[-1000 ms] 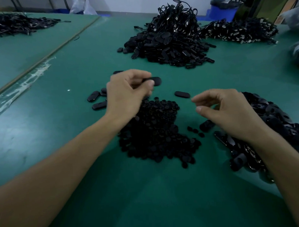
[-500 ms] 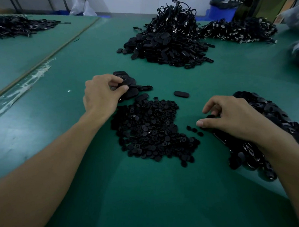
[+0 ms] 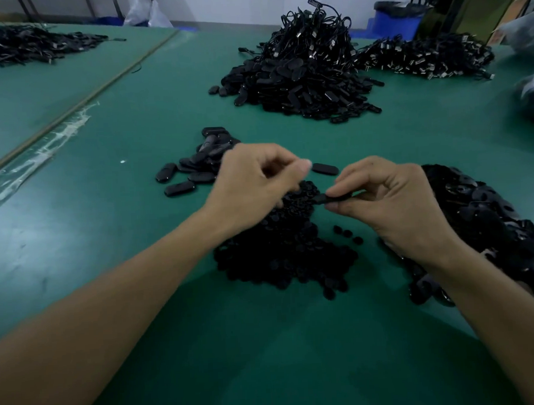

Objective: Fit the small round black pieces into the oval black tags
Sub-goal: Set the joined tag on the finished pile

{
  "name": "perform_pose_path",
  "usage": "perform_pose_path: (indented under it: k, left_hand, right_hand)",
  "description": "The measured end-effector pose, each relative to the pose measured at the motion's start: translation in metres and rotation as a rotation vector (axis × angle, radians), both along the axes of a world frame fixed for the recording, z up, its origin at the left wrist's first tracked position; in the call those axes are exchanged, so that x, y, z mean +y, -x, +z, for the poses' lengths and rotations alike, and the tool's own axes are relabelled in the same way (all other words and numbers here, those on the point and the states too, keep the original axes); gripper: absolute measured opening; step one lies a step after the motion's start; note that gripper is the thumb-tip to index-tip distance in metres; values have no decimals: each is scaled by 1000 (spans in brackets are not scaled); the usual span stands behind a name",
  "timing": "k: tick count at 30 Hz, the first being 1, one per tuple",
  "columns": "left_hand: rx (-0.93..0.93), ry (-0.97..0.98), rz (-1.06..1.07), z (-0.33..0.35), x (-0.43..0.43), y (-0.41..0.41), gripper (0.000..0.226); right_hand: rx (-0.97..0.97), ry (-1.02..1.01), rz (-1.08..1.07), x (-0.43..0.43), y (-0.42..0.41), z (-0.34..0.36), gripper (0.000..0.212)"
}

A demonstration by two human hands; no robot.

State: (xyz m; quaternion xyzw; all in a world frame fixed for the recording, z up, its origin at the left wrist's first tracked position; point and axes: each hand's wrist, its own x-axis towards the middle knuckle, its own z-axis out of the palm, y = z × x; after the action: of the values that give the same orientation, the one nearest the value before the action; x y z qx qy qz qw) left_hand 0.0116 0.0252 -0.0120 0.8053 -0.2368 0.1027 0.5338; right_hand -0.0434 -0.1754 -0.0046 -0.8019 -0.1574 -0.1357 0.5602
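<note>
R hand (image 3: 394, 206) pinches an oval tag (image 3: 325, 199) flat betw thumb & forefinger, just above the round-piece pile (image 3: 286, 253) mid worktop (image 3: 108, 240), prob so a piece drops straight in. L hand (image 3: 252, 183) curled beside it, apart; can't tell if it holds one. Tag heap (image 3: 490, 220) crowds the right side; open room toward near edge

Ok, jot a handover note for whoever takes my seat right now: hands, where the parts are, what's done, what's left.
Left hand: fingers curled above the pile of round pieces; whether it pinches one is hidden.
Right hand: pinches one oval tag, held in the air.
Tag supply: heap by the right wrist.
Likely done: small cluster of tags beyond the left hand.
Left: fit a round piece into the held tag, then work through the heap.
</note>
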Motion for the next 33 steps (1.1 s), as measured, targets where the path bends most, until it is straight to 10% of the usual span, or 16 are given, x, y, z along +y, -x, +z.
perform_pose_path:
  k: [8,26,33]
  left_hand:
    - [324,213,-318,2,-10,8,6]
    - [319,285,-288,0,-11,8,24]
    - [313,459,-133,-3,-8,1,18]
  right_hand:
    - [-82,-44,-87,3,0,-2,28]
    - [62,-237,-57,3,-4,-1,23]
    - [55,255,-176,0,-3,-10,19]
